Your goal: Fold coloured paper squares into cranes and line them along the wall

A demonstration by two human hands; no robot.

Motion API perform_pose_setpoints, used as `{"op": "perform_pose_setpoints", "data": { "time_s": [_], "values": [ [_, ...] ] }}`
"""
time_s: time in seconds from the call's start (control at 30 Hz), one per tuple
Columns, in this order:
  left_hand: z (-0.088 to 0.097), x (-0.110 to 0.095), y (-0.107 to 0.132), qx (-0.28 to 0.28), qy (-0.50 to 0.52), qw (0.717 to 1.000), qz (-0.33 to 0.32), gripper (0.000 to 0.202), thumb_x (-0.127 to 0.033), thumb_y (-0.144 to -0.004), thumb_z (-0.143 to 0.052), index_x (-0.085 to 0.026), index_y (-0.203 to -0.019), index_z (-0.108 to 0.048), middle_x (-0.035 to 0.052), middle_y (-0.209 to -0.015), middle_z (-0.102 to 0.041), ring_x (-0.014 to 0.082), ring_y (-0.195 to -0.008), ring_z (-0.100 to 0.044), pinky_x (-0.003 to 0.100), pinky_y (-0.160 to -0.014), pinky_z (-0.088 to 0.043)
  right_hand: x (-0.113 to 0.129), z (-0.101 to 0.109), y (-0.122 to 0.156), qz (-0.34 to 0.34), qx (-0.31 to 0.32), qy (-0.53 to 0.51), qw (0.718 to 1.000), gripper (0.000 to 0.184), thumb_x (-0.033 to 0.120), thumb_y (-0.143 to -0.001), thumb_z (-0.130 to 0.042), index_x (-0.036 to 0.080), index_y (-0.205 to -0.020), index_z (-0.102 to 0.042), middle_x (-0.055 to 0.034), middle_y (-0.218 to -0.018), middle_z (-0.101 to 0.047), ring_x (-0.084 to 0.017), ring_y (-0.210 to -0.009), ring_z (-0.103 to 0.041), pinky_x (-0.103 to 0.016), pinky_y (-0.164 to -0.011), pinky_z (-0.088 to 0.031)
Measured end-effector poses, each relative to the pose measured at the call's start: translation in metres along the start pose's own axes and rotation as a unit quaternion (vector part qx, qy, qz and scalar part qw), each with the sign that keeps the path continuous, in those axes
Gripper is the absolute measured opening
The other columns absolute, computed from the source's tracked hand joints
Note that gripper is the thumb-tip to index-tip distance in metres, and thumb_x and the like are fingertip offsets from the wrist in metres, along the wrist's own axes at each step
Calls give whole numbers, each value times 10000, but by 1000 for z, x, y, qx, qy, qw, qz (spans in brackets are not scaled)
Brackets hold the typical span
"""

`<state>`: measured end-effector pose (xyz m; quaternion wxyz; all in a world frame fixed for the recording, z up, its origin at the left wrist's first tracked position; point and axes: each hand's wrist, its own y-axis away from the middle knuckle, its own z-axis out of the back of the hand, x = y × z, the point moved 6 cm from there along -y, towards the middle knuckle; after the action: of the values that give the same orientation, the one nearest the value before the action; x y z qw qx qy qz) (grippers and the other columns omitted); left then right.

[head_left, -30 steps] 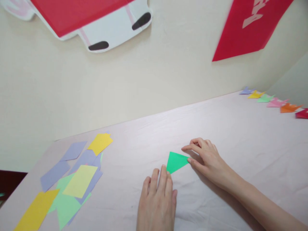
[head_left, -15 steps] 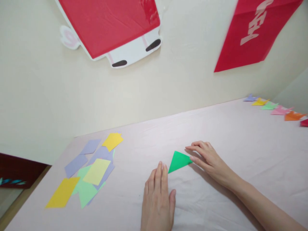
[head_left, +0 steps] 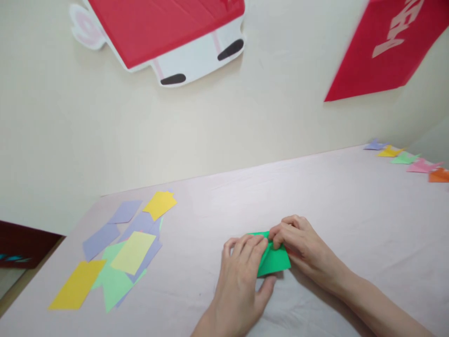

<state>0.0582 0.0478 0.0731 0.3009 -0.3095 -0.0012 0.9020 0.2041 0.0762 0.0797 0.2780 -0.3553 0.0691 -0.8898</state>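
A green sheet of paper (head_left: pixel 275 262) lies between my two hands, partly opened out, with a raised fold along its middle. My left hand (head_left: pixel 242 271) is on its left side, fingers bent over the paper and thumb near its lower edge. My right hand (head_left: pixel 298 241) pinches the paper at its upper right, fingertips curled in close to the left fingers. Both hands cover parts of the sheet, so its whole outline is hidden.
Loose sheets, such as a pale yellow sheet (head_left: pixel 134 252) and a yellow sheet (head_left: pixel 77 284), overlap on the left of the cloth-covered table (head_left: pixel 196 215). Small folded papers, one of them pink (head_left: pixel 423 165), line the far right edge. A wall (head_left: pixel 245 131) rises behind.
The green paper has gone from a flat triangle to a partly opened sheet. Both hands have closed in on it, the left moving up and right. The view has shifted slightly.
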Motion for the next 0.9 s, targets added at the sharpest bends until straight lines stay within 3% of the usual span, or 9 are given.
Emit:
{"op": "perform_pose_setpoints", "data": {
  "time_s": [0.2, 0.37, 0.47, 0.53, 0.6, 0.73, 0.9],
  "values": [
    [-2, -2, -2, 20, -67, 998, 4, 422, -195, -893, -552, -223, -1312, -513, 62, -1384, -543, 247, -1246, -473, 449, -1033, -361, -12, 4, 3, -9, 30, 28, 999, 211, 60, -860, -439, 233, -852, -560, -53, -1072, -730, -217, -995, -635, -394, -853, -434],
    [-1, -12, -7, 0, -129, 992, 3, 272, -221, -926, -513, -209, -1188, -586, 54, -1178, -644, 238, -1023, -571, 452, -950, -398, 20, 1, 3, 50, 54, 157, 985, 421, 0, -712, -490, 212, -1046, -636, -75, -1202, -692, -303, -1221, -528, -468, -948, -371],
    [-2, -14, -7, -21, -136, 990, 7, 213, -278, -944, -507, -204, -1113, -614, 56, -1163, -656, 251, -1056, -580, 458, -960, -398, 27, -3, 2, 68, 53, 210, 974, 320, 14, -789, -518, 212, -969, -694, -67, -1082, -728, -288, -1019, -601, -432, -844, -431],
    [-4, -13, -6, -22, -133, 991, 1, 285, -351, -929, -557, -195, -1164, -593, 79, -1284, -610, 280, -1199, -526, 467, -1007, -380, 18, -3, 3, 79, 73, 195, 975, 245, 74, -866, -545, 230, -950, -713, -45, -962, -740, -243, -851, -616, -385, -743, -456],
    [-6, -11, -5, -8, -129, 992, 1, 385, -410, -898, -614, -183, -1205, -565, 96, -1357, -564, 297, -1271, -476, 474, -1024, -380, 6, 0, 4, 98, 90, 154, 979, 245, 100, -902, -538, 242, -980, -722, -36, -977, -742, -210, -827, -633, -364, -735, -462],
    [-8, -7, -5, 14, -127, 991, 32, 244, -255, -910, -603, -185, -1142, -573, 78, -1222, -617, 273, -1109, -560, 459, -925, -457, -14, 17, 6, 73, 72, 144, 984, 302, 85, -898, -499, 262, -989, -726, -42, -1078, -741, -237, -992, -640, -418, -831, -444],
    [-10, -7, -6, 0, -119, 992, 43, 225, -116, -906, -550, -155, -1126, -580, 86, -1089, -630, 270, -980, -578, 448, -836, -509, -6, 17, 9, 45, 128, 136, 981, 313, 75, -809, -533, 221, -1021, -712, -85, -1164, -694, -279, -993, -602, -432, -806, -490]
  ]
}}
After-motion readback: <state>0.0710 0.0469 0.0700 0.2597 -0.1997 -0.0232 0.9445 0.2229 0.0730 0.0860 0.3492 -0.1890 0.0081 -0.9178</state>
